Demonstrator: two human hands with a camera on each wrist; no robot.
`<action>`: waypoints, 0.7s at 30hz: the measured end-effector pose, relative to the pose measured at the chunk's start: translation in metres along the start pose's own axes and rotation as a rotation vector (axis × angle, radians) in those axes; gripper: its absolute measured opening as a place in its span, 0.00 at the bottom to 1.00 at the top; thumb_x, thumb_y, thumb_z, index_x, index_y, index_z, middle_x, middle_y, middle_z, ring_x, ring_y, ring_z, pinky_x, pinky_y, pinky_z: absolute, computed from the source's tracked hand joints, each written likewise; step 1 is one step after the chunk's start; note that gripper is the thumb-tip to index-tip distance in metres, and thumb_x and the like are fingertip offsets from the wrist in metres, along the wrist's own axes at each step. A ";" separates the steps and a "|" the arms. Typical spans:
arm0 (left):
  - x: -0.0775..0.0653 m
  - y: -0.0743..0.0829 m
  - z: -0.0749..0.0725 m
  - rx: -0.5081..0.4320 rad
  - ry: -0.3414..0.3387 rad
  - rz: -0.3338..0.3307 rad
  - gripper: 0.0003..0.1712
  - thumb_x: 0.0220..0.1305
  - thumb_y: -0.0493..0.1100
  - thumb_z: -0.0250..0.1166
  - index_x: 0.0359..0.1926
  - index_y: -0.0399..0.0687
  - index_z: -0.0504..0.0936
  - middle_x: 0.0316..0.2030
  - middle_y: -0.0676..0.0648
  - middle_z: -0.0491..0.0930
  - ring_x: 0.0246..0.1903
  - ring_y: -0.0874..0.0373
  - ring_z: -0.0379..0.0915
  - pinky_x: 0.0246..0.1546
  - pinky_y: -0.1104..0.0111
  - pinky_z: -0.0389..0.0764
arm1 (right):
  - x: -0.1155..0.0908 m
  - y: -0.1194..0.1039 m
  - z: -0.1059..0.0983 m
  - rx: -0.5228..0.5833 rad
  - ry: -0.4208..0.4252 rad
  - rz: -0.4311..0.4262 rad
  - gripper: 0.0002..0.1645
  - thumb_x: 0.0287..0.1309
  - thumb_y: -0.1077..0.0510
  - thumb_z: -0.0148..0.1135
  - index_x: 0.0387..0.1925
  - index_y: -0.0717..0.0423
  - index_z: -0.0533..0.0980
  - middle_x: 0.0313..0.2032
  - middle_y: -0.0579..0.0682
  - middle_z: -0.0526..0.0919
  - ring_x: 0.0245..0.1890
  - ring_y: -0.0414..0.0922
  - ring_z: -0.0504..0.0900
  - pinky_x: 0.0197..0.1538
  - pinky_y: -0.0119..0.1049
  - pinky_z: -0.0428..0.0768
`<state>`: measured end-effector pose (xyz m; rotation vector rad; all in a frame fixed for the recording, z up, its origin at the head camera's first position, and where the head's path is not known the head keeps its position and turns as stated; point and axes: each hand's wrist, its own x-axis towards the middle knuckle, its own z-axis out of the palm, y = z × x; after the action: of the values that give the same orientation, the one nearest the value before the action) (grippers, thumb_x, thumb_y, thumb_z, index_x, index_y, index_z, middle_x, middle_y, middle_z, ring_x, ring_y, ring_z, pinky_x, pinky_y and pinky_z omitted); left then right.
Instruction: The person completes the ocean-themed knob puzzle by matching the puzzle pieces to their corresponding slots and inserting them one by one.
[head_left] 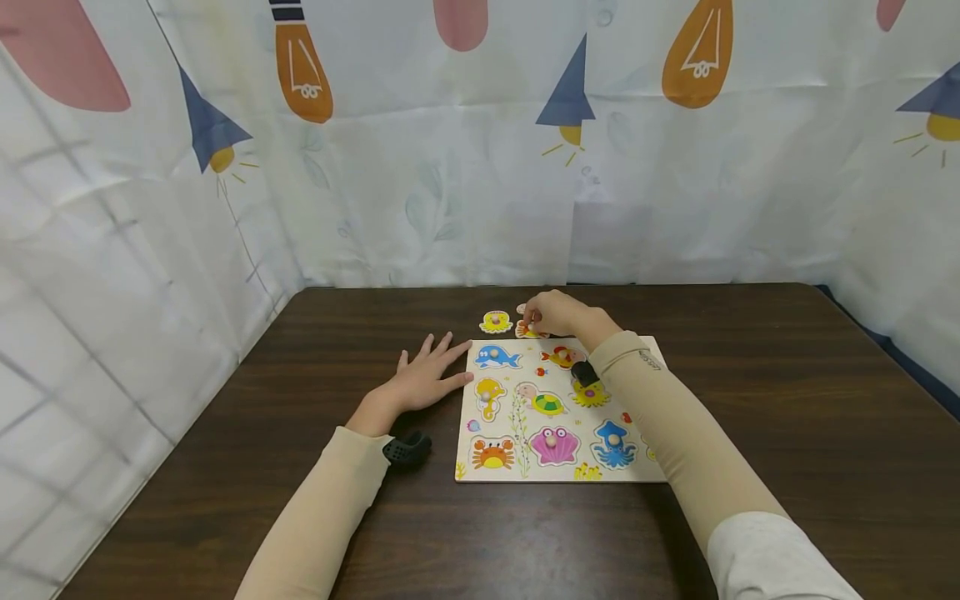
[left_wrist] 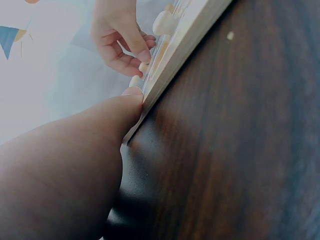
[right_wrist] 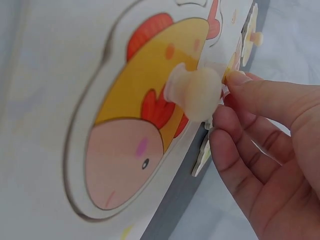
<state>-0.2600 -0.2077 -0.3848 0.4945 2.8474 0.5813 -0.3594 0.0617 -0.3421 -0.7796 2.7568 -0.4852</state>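
Note:
A wooden peg puzzle board (head_left: 536,375) with sea animals lies on the table. Just past its far edge, my right hand (head_left: 558,312) pinches the knob of an orange-and-red puzzle piece (head_left: 527,330), partly covered by the fingers. Another piece (head_left: 521,308) behind it is mostly hidden. A yellow knobbed piece (head_left: 496,322) lies to their left. With fingers spread, my left hand (head_left: 423,379) rests at the board's left edge; its thumb touches the edge in the left wrist view. Below my right hand (right_wrist: 280,135), the right wrist view shows a red-and-yellow fish piece (right_wrist: 165,75) in its recess.
On the board are a blue whale (head_left: 497,357), a seahorse (head_left: 489,397), a pink shell (head_left: 554,446) and a blue squid (head_left: 613,444). My right forearm covers the board's right side. The dark wooden table (head_left: 787,400) meets a printed curtain (head_left: 465,192) at the back.

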 end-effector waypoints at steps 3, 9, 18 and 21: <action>-0.001 0.001 -0.001 0.002 0.000 -0.004 0.42 0.76 0.66 0.52 0.83 0.60 0.52 0.81 0.40 0.40 0.79 0.36 0.27 0.68 0.30 0.30 | 0.000 -0.001 -0.001 -0.009 -0.006 0.000 0.10 0.72 0.63 0.61 0.50 0.58 0.84 0.47 0.56 0.82 0.42 0.50 0.78 0.48 0.42 0.80; -0.002 0.001 -0.001 0.004 0.002 -0.004 0.42 0.76 0.66 0.52 0.83 0.59 0.52 0.81 0.40 0.40 0.79 0.36 0.27 0.68 0.30 0.30 | 0.000 -0.004 -0.001 -0.021 -0.014 -0.004 0.09 0.72 0.62 0.61 0.49 0.59 0.83 0.47 0.55 0.82 0.42 0.49 0.77 0.48 0.41 0.80; -0.003 0.002 -0.001 0.000 -0.001 -0.004 0.42 0.76 0.65 0.53 0.83 0.59 0.52 0.81 0.41 0.40 0.79 0.36 0.27 0.69 0.30 0.30 | 0.000 -0.001 0.000 -0.065 -0.024 -0.047 0.10 0.75 0.61 0.59 0.50 0.58 0.83 0.44 0.53 0.83 0.38 0.47 0.78 0.46 0.40 0.80; -0.002 0.002 -0.001 0.004 -0.001 -0.003 0.42 0.76 0.66 0.52 0.83 0.59 0.52 0.81 0.40 0.40 0.79 0.36 0.27 0.68 0.30 0.30 | -0.001 0.002 0.000 -0.058 -0.016 -0.064 0.11 0.74 0.61 0.59 0.52 0.59 0.83 0.46 0.54 0.83 0.40 0.48 0.79 0.48 0.41 0.80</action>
<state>-0.2580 -0.2071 -0.3833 0.4916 2.8479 0.5748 -0.3592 0.0638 -0.3428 -0.8832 2.7497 -0.4114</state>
